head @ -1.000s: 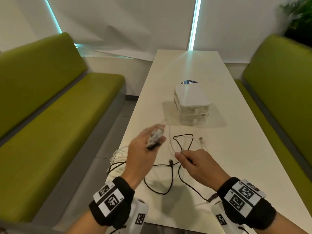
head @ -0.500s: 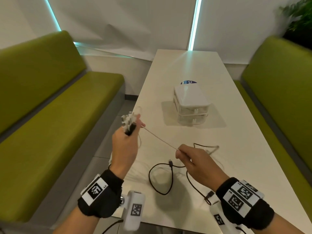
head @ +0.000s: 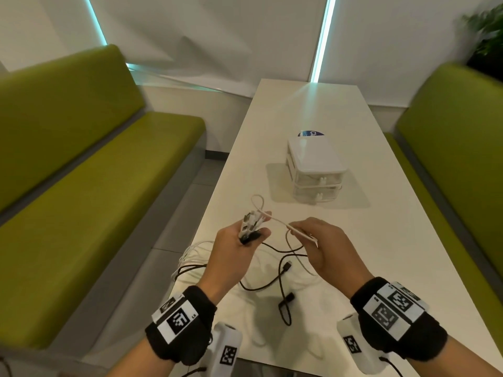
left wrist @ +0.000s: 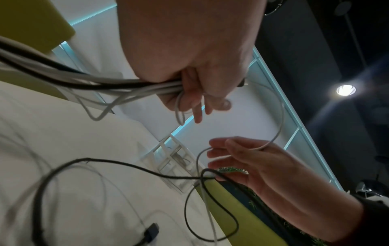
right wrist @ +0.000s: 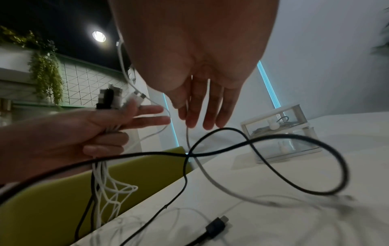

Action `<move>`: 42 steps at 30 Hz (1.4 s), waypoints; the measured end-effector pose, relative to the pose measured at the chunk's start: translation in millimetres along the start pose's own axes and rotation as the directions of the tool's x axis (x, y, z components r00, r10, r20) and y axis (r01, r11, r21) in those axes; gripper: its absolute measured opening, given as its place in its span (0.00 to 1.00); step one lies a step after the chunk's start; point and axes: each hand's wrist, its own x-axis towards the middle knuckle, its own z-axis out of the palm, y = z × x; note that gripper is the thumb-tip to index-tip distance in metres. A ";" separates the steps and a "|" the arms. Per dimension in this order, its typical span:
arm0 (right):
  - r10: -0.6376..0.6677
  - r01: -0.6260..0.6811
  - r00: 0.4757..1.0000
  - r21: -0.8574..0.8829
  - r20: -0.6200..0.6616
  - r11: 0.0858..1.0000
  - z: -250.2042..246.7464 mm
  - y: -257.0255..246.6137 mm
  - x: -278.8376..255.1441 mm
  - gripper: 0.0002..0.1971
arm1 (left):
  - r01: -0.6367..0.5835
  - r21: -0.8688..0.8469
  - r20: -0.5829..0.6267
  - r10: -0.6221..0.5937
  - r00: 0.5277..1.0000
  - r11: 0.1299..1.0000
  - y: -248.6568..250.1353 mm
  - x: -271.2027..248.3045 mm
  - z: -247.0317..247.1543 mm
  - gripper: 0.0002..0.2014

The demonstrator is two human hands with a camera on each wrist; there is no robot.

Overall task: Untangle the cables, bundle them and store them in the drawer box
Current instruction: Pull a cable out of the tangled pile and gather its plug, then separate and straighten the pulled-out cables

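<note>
While the left hand clenches a bunch of cable plugs, the right hand pinches a white cable running from that bunch. Black cables lie loose on the white table under both hands. At one o'clock stands the drawer box; the blue sticker behind it starts "Cl", the rest unreadable.

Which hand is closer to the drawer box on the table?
The right hand, though only slightly. It holds a white cable in front of the drawer box, nearly in line with it. The left hand, gripping the connector ends, sits further toward the table's left edge.
</note>
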 end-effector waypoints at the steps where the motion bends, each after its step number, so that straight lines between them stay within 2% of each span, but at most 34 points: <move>1: -0.021 0.022 1.000 0.051 -0.015 0.998 -1.0 -2.4 -0.8 0.12 | 0.000 0.026 0.011 0.000 1.000 1.000 -1.1 1.8 0.5 0.11; 5: -0.057 0.067 0.997 0.205 -0.054 0.976 -4.5 -13.2 -2.2 0.11 | 0.011 0.046 0.042 -0.013 0.999 0.999 -4.1 9.5 0.9 0.12; 7: -0.071 0.083 0.996 0.247 -0.058 0.965 -6.6 -18.6 -1.6 0.12 | 0.012 0.057 0.070 -0.016 0.997 0.998 0.5 10.6 0.2 0.07; 10: -0.093 0.106 0.994 0.273 -0.058 0.956 -8.5 -22.1 -0.9 0.13 | -0.029 0.096 0.101 0.019 0.995 0.995 3.8 12.1 -2.4 0.05; 12: -0.066 0.078 0.997 0.278 -0.051 0.958 -6.5 -20.7 -1.5 0.14 | -0.028 0.119 0.057 0.021 0.998 0.992 1.9 17.0 -7.9 0.05; 14: -0.029 0.034 0.999 0.274 -0.019 0.961 -2.8 -18.7 -4.0 0.16 | 0.009 0.158 -0.051 -0.001 0.999 0.987 1.5 23.7 -17.5 0.06; 17: -0.007 -0.003 0.999 0.250 0.039 0.968 3.6 -15.5 -9.1 0.19 | 0.064 0.239 -0.185 -0.019 0.983 0.969 1.2 33.7 -40.7 0.19; 18: -0.006 -0.008 0.998 0.232 0.057 0.973 5.5 -14.8 -10.5 0.19 | 0.090 0.255 -0.215 -0.034 0.976 0.963 0.3 36.2 -49.9 0.20; 24: 0.004 -0.029 0.989 0.160 0.149 0.987 18.9 -11.1 -13.3 0.16 | 0.191 0.274 -0.291 -0.108 0.950 0.943 -18.8 39.7 -98.1 0.09; 30: 0.005 -0.030 0.977 0.115 0.214 0.993 33.4 -16.5 -6.3 0.13 | 0.291 0.234 -0.461 -0.157 0.873 0.928 -43.0 39.4 -142.3 0.08; 32: 0.001 -0.025 0.975 0.105 0.222 0.994 38.2 -18.5 -4.5 0.12 | 0.319 0.254 -0.486 -0.164 0.858 0.913 -48.2 36.8 -151.3 0.10; 36: 0.004 -0.031 0.971 0.108 0.240 0.994 45.5 -20.4 -3.3 0.11 | 0.375 0.252 -0.548 -0.188 0.815 0.892 -51.8 29.0 -155.3 0.20; 38: 0.015 -0.040 0.969 0.095 0.248 0.995 47.1 -19.5 -3.7 0.11 | 0.357 0.191 -0.553 -0.200 0.809 0.914 -55.5 26.9 -155.0 0.17; 40: 0.030 -0.050 0.965 0.072 0.259 0.996 47.2 -18.9 -4.0 0.11 | 0.303 0.102 -0.524 -0.208 0.826 0.947 -56.2 24.2 -153.9 0.11; 42: 0.051 -0.066 0.962 0.048 0.267 0.997 45.7 -18.9 -3.9 0.10 | 0.265 0.052 -0.498 -0.205 0.842 0.963 -56.4 21.4 -151.3 0.09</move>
